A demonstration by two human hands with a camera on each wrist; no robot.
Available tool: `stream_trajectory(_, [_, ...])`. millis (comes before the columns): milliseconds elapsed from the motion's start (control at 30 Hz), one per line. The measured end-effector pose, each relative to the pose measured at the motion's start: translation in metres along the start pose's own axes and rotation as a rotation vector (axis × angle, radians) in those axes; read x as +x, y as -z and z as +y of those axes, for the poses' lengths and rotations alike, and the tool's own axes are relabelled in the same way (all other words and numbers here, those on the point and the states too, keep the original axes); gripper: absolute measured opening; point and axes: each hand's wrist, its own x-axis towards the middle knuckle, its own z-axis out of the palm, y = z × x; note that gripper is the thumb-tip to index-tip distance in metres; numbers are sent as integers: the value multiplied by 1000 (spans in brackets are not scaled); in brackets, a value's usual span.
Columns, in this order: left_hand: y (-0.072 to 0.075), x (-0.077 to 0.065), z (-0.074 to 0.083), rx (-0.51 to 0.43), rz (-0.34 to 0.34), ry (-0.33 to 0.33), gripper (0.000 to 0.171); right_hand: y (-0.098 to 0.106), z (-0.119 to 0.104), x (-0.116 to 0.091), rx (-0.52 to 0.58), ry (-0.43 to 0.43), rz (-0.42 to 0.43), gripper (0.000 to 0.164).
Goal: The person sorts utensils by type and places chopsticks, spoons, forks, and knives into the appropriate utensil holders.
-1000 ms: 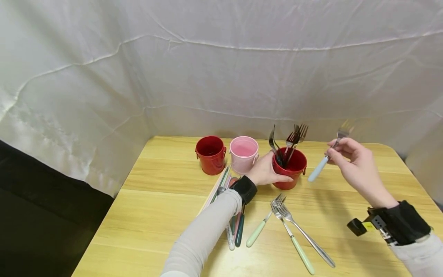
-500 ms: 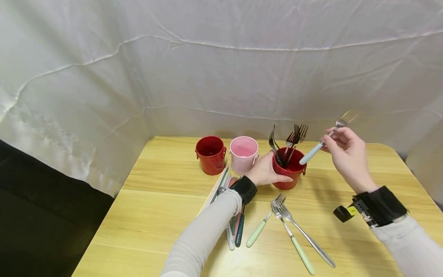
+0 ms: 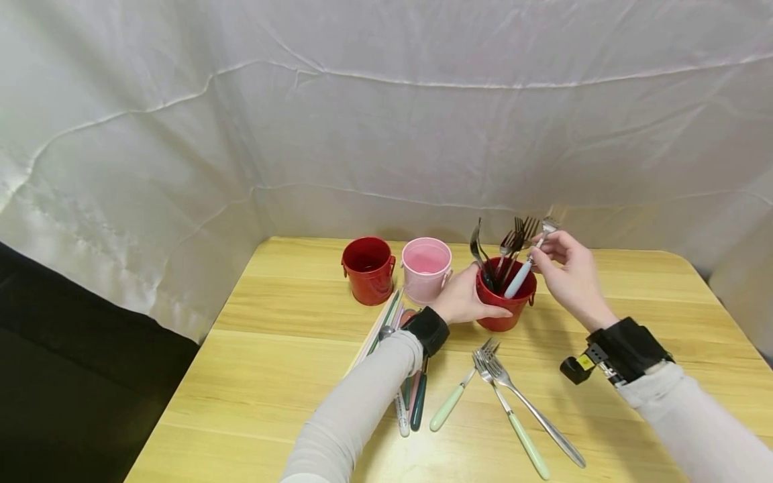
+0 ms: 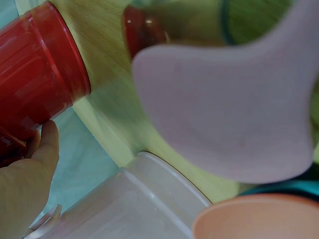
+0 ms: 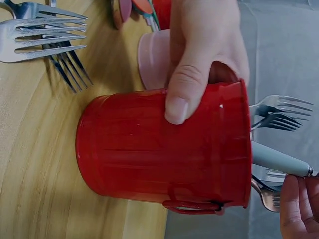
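My left hand [image 3: 468,298] grips the side of a red bucket [image 3: 510,315] that holds several forks and a spoon [image 3: 475,245], heads up. In the right wrist view the left thumb lies along the bucket's wall. My right hand [image 3: 570,275] pinches the neck of a fork [image 3: 519,278] with a pale blue handle, tines up. The handle's lower end is inside the bucket's mouth, hidden behind the rim in the right wrist view. Close in front of the bucket lie a plain silver fork [image 3: 543,422], a fork with a light green handle [image 3: 525,446] and another light-green-handled fork [image 3: 447,408].
A pink bucket [image 3: 423,285] and a second red bucket [image 3: 370,285] stand left of the held one. Under and beside the left forearm lies a pile of long sticks and utensils, including a dark green handle [image 3: 418,406]. A pale curtain [image 3: 386,147] hangs behind the table.
My right hand has moved left with the blue-handled fork, from beside the red bucket to over it, and the handle has gone down into its mouth. The left hand stays on the bucket.
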Motion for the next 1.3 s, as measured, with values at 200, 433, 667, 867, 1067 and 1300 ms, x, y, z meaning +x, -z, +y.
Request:
stream_trajectory(200, [-1,0,1,-2,-4,11,86,-5,1,-1,-34,21,-68,24])
stream_trajectory(433, [-3,0,1,10,-4,8,85,-1,8,-10,-17,-30,-56,33])
stream_trajectory(667, [-3,1,1,1,4,1,87,9,16,-22,-33,-13,-80,28])
stream_trajectory(867, [-3,1,0,2,3,1,88,15,25,-41,-59,-25,-143,24])
stream_trajectory(1067, [-2,-1,2,25,2,24,86,18,32,-60,-140,2,-212,21])
stream_trajectory(1300, [-2,-1,1,27,0,26,86,19,31,-80,-229,66,-272,18])
